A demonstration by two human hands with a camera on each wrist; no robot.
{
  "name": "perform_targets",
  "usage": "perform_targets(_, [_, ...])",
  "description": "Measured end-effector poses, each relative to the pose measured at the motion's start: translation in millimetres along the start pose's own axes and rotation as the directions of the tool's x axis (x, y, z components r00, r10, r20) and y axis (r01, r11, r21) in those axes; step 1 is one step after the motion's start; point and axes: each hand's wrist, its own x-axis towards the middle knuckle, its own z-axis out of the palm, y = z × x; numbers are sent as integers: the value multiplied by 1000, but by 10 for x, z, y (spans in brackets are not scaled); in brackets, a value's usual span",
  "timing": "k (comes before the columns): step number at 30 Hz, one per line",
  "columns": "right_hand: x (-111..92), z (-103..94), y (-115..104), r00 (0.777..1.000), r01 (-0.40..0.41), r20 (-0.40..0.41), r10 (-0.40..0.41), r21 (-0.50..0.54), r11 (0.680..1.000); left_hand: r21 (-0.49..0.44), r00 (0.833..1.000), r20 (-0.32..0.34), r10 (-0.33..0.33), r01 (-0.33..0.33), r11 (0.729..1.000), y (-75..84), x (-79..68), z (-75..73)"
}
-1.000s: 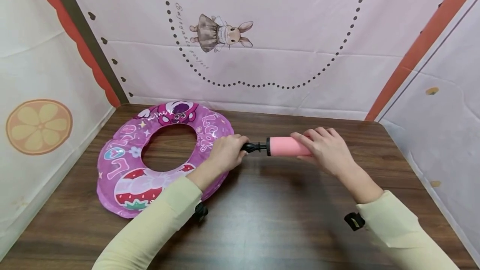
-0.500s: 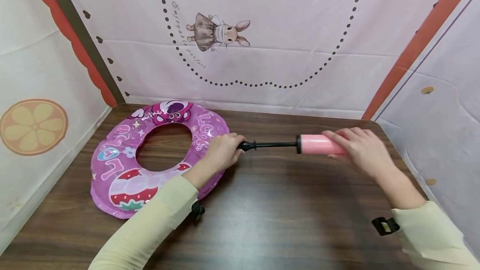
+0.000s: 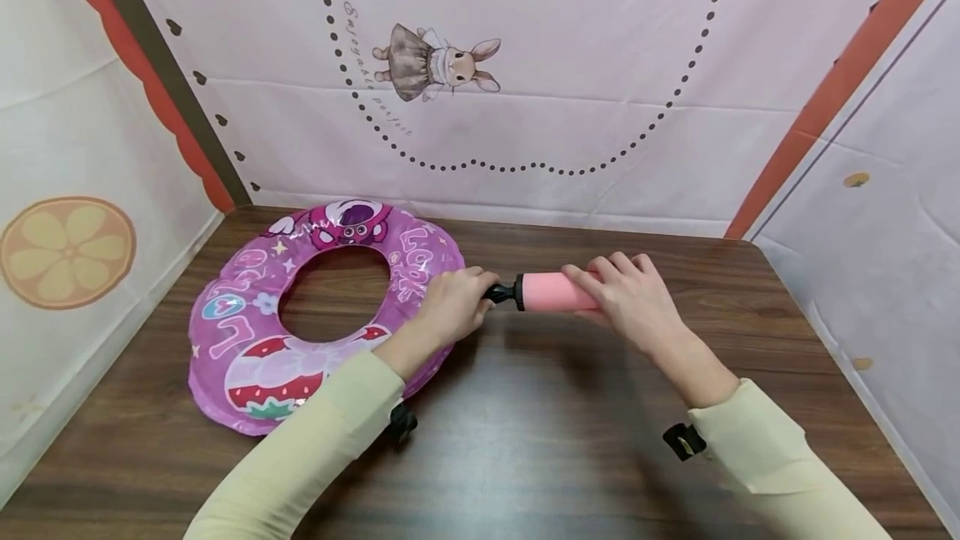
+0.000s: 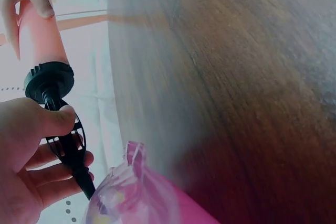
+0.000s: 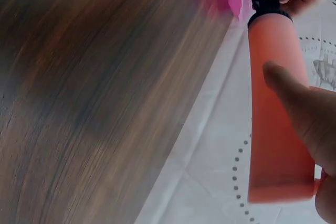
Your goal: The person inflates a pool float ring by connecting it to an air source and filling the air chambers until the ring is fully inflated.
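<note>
A hand pump with a pink barrel (image 3: 555, 292) is held level over the table between both hands. My left hand (image 3: 453, 302) grips its black handle (image 4: 71, 145), thumb on one side and fingers on the other. My right hand (image 3: 633, 294) holds the pink barrel, with the thumb laid along it in the right wrist view. The barrel's black collar (image 4: 50, 82) stands close to the handle, so little of the rod shows. Left of the pump lies a purple swim ring (image 3: 251, 307), puffed up, and the handle's thin end points at it in the left wrist view.
A brown wooden table (image 3: 540, 440) bears the ring. Printed cloth walls (image 3: 600, 90) stand at the back and both sides. Dark wrist straps (image 3: 684, 442) sit at the sleeves.
Half a second ago the barrel was drawn right, baring a long black rod; now my right hand has pushed it left, up to the handle. The left hand stays nearly in place.
</note>
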Motion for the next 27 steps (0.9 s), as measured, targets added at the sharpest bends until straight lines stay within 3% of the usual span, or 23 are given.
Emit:
perform_targets(8, [-283, -40, 237, 997, -58, 50, 54, 83, 995, 1, 997, 71, -35, 35, 999, -19, 10, -11])
perform_targets(17, [-735, -264, 683, 989, -140, 54, 136, 84, 986, 36, 997, 65, -40, 38, 999, -47, -6, -3])
perform_targets(21, [-679, -214, 627, 994, -109, 39, 106, 82, 991, 40, 998, 53, -26, 24, 999, -50, -3, 19])
perform_targets(27, [-302, -34, 271, 1000, -27, 6, 26, 43, 999, 46, 1000, 27, 11, -12, 999, -34, 9, 39])
